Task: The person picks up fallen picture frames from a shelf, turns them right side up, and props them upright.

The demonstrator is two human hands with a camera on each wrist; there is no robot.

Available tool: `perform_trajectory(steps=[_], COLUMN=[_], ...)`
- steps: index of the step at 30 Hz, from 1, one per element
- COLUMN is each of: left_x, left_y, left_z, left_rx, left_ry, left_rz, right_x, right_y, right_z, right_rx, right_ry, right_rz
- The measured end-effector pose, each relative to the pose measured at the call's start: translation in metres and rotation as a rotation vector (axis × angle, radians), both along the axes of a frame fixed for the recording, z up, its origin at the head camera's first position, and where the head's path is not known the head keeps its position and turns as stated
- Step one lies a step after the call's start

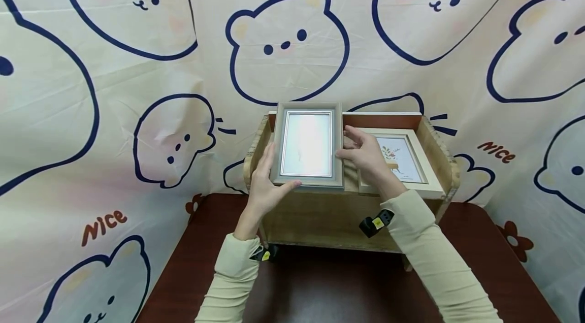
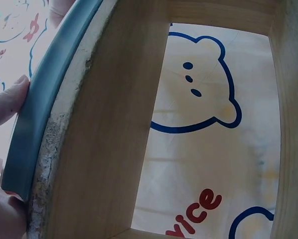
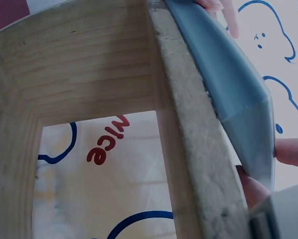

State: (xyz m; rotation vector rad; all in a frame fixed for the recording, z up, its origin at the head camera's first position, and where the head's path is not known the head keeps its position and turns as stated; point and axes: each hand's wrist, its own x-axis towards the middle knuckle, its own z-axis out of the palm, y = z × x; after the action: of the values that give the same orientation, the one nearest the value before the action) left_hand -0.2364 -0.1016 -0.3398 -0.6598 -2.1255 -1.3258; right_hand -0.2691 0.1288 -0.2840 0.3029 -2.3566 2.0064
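A grey-blue picture frame (image 1: 307, 144) stands at the left of a wooden shelf unit (image 1: 329, 221), glare whitening its glass. My left hand (image 1: 265, 192) holds its lower left, fingers along the side and thumb at the bottom edge. On the opposite edge, my right hand (image 1: 367, 156) pinches the frame between thumb and fingers. The left wrist view shows the frame's side (image 2: 52, 104) close above the shelf board. A cream picture frame (image 1: 434, 173) with a plant picture leans on the shelf's right part, partly behind my right forearm.
The shelf unit has raised side panels (image 1: 441, 155) and stands on a dark red-brown table (image 1: 329, 287). Directly behind it hangs a cream cloth (image 1: 292, 76) printed with bear outlines. Below the top board, the wrist views show an open wooden compartment (image 2: 109, 119).
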Motion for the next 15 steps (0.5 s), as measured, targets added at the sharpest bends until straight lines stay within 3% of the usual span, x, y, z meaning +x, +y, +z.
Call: perform_trajectory(steps=[6, 15], left_x=[0.0014, 0.0065], left_y=[-0.0014, -0.0049], left_z=[0.0002, 0.0054], left_rx=[-0.001, -0.092], left_ry=[0.009, -0.076], left_rz=[0.025, 0.159], right_x=[-0.0003, 0.0045], right_y=[0.0036, 0.0023], right_z=[-0.0009, 0.0001], right_rx=[0.015, -0.107], right_ry=[-0.006, 0.059], right_rz=[0.027, 0.033])
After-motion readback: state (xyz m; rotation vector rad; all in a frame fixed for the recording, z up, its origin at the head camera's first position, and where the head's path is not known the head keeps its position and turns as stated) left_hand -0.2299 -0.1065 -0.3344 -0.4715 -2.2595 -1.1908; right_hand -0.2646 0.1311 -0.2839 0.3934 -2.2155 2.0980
